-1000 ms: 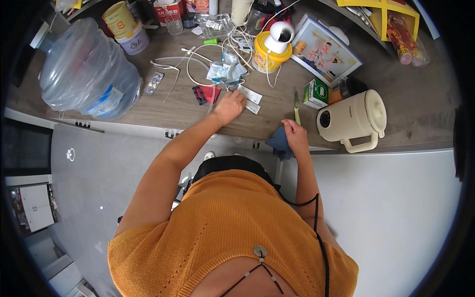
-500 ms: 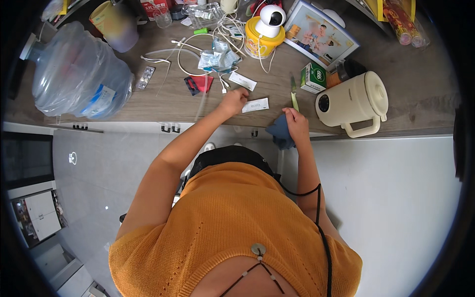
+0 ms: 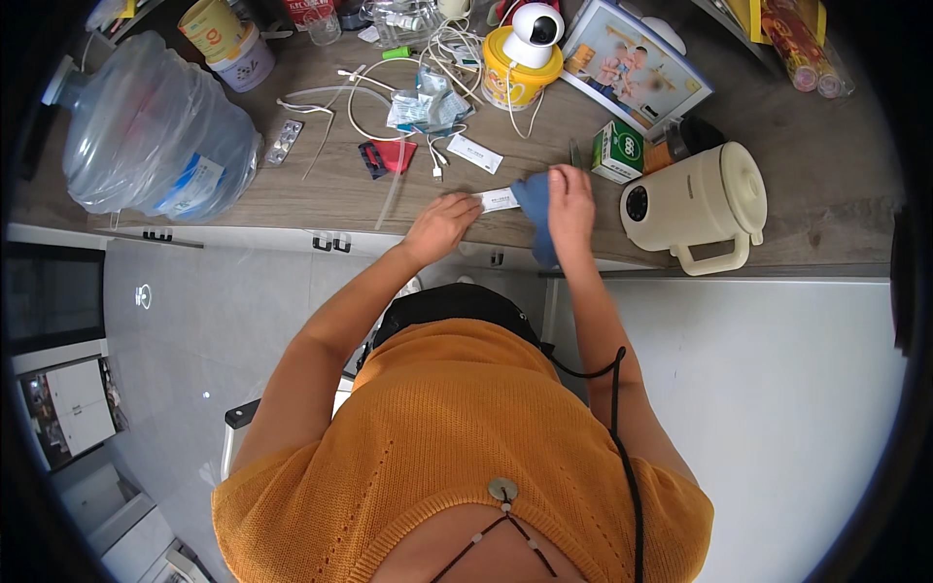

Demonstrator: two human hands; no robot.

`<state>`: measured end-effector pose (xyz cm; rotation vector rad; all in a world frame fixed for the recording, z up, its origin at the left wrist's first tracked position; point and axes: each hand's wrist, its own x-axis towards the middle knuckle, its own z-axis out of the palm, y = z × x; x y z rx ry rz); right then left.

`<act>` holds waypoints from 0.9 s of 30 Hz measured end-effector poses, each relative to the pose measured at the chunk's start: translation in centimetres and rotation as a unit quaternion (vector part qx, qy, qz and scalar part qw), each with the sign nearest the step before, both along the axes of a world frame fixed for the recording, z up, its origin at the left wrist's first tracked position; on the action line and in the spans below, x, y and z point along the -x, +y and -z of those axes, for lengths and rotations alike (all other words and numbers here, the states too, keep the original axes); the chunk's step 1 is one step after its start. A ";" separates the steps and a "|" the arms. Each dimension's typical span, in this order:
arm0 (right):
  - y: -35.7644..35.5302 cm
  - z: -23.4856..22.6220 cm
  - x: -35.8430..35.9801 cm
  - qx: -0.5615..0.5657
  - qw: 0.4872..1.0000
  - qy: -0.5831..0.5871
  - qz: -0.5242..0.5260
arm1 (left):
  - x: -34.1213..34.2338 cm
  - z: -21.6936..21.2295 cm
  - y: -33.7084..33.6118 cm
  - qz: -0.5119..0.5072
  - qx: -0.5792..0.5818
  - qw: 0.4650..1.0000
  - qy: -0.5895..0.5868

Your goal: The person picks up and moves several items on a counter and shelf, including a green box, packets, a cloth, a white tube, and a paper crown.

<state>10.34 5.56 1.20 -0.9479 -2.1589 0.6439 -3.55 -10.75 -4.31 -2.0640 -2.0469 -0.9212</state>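
My left hand [image 3: 442,229] is at the counter's front edge, its fingers together on the left end of a flat white packet [image 3: 500,199]. My right hand [image 3: 571,209] grips a dark blue cloth [image 3: 535,209], which covers the packet's right end and hangs down past the counter edge. Just beyond the right hand, part of a knife blade [image 3: 575,154] shows; its green handle is hidden. A second white packet [image 3: 475,154] lies farther back, apart from both hands.
On the right stand a cream kettle [image 3: 680,202], a green-white box [image 3: 617,153] and a picture frame [image 3: 637,68]. A yellow tub [image 3: 507,85] bears a white camera. White cables [image 3: 352,115], crumpled wrappers [image 3: 428,103] and a red-black piece [image 3: 389,156] lie left of centre, near a large water bottle [image 3: 160,136].
My right hand has moved up and left, bringing the blue cloth onto the packet and covering the knife handle. My left hand has shifted down and left to the packet's end.
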 end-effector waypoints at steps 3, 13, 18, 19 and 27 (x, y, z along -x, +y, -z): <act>-2.7 0.9 1.6 -0.065 0.989 -0.062 -0.118 | -0.1 0.6 -0.2 -0.007 0.000 1.000 0.003; -2.6 3.6 0.5 -0.149 0.972 -0.146 -0.106 | -0.2 -0.2 -0.1 0.000 0.009 1.000 -0.003; 0.7 5.1 -1.8 -0.149 0.974 -0.170 -0.023 | -0.3 0.4 0.4 -0.004 -0.007 1.000 -0.025; 0.8 5.1 -1.8 -0.148 0.974 -0.168 -0.028 | -0.4 0.4 0.5 -0.011 0.000 0.999 -0.047; 0.9 4.9 -1.7 -0.094 0.989 -0.112 -0.018 | -0.4 0.1 2.8 -0.044 -0.007 0.997 -0.060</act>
